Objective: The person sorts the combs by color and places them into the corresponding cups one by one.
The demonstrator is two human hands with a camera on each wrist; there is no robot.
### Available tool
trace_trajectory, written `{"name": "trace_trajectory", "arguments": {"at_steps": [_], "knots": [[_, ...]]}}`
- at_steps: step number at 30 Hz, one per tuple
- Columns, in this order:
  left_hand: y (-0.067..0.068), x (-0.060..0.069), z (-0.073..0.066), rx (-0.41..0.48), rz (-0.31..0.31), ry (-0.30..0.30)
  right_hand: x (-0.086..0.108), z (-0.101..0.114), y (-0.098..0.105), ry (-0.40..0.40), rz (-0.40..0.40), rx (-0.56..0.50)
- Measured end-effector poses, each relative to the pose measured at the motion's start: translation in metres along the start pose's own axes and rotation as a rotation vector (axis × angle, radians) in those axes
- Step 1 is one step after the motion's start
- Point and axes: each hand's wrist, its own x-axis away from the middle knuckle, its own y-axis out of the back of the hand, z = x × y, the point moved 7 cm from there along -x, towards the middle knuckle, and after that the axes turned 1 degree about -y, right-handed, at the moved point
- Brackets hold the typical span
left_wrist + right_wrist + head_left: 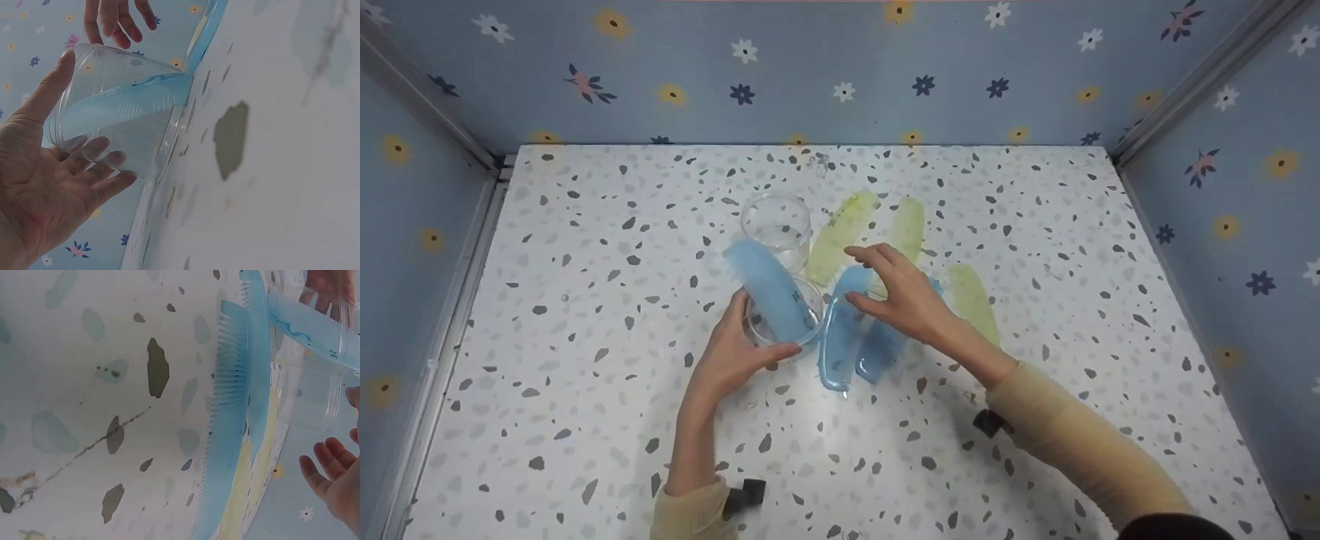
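My left hand (731, 351) holds the side of a clear plastic cup (121, 64), its thumb on one side and its fingers round the other. A blue comb (769, 281) leans in that cup, its upper end sticking out past the rim toward the back left. Over two more blue combs (837, 349) lying on the table, my right hand (911, 300) hovers with its fingers loosely bent and nothing in its grasp. In the right wrist view, the teeth of a lying blue comb (230, 405) show clearly.
A second clear cup (775, 225) stands just behind the held one. Three yellow-green combs lie around the right hand: one at the back (840, 236), one behind the hand (911, 225) and one to the right (973, 300). Flowered panels (810, 67) wall the speckled table (585, 420).
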Motion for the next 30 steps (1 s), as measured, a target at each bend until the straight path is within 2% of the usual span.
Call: {"name": "trace_trajectory", "arguments": {"at_steps": [9,23,27,30], "knots": [[0.000,-0.001,-0.001,-0.013,-0.002,0.001,0.009,-0.016,0.003,-0.014,0.078,0.046],[-0.004,-0.002,0.000,-0.001,0.010,0.009,0.023,-0.030,0.001,0.054,0.217,0.212],[-0.003,0.001,0.002,-0.015,0.013,0.034,0.026,-0.029,-0.004,0.098,0.273,0.225],[0.000,0.000,0.001,-0.023,0.011,0.031,0.027,-0.030,-0.005,0.124,0.303,0.234]]}}
